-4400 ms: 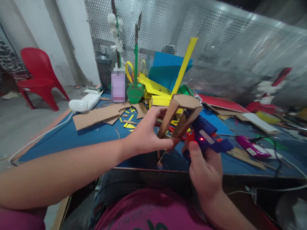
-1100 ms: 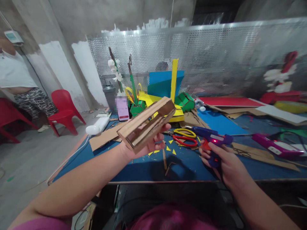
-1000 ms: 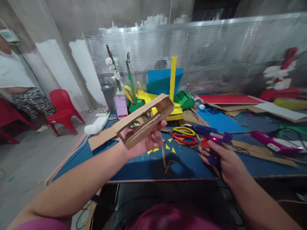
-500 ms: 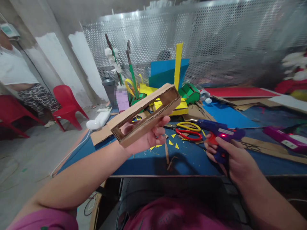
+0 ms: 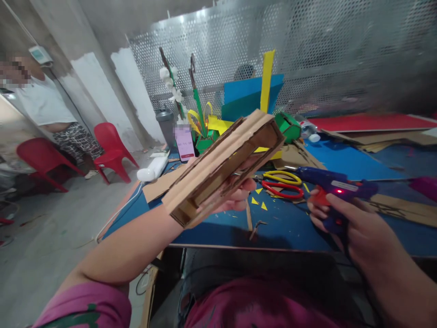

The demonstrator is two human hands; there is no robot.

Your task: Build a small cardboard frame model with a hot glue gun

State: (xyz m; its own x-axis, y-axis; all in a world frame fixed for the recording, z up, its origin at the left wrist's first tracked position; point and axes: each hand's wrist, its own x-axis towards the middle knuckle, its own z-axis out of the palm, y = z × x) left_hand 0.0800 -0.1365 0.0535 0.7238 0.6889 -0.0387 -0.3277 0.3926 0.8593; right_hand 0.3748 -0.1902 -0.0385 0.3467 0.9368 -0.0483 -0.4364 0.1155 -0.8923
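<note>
My left hand (image 5: 235, 198) is closed around a long, hollow cardboard box frame (image 5: 218, 157), held tilted above the table with its far end higher. Most of that hand's fingers are behind the frame. Over the right part of the table, my right hand (image 5: 348, 218) grips a blue glue gun (image 5: 341, 182) with an orange trigger and a lit red light. The nozzle points left, toward the scissors (image 5: 283, 189) with one yellow and one red handle. Small yellow scraps (image 5: 264, 206) lie on the table below the frame.
On the blue table (image 5: 211, 237) stand a phone (image 5: 184, 145), a dark cup (image 5: 165, 125) and a green cardboard piece (image 5: 287, 127). A water bottle (image 5: 310, 131) lies near a blue sheet (image 5: 351, 157). A person (image 5: 51, 102) stands by red chairs (image 5: 111, 148) at left.
The cardboard frame has been rolled in my left hand, so more of its long upper side shows. The view has shifted left; my right hand keeps hold of the glue gun.
</note>
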